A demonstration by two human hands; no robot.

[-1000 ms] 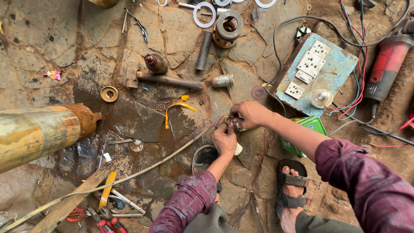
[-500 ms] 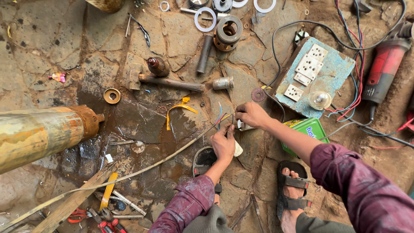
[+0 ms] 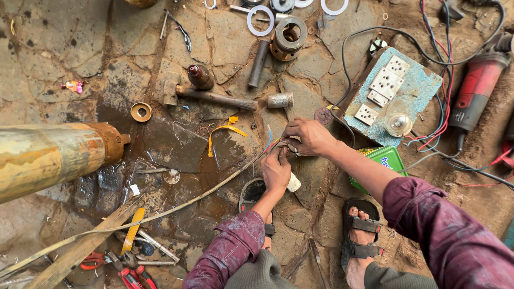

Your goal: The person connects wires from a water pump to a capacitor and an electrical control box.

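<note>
Both hands meet over the wet stone floor, just in front of the person's sandalled feet. The left hand has its fingers curled narrow, pinching the end of a pale flat cable where its coloured wire ends (blue and red strands) fan out. A small whitish roll, perhaps tape, sticks out under that palm. The right hand comes in from above, its fingers bent close around the same wire ends; whether it grips them or only touches cannot be told.

The cable runs from the hands down and left across the floor, toward a wooden plank and red-handled pliers.

To the left lies a rusty yellow-orange cylinder on its side. Just right of the hands, a blue board with white sockets carries a clear bulb, with red and black leads trailing to a red angle grinder. A green tin lies half hidden beneath the right forearm (its contents are not visible). Farther up are a hammer, a small metal sleeve, white rings and a brass bushing.
</note>
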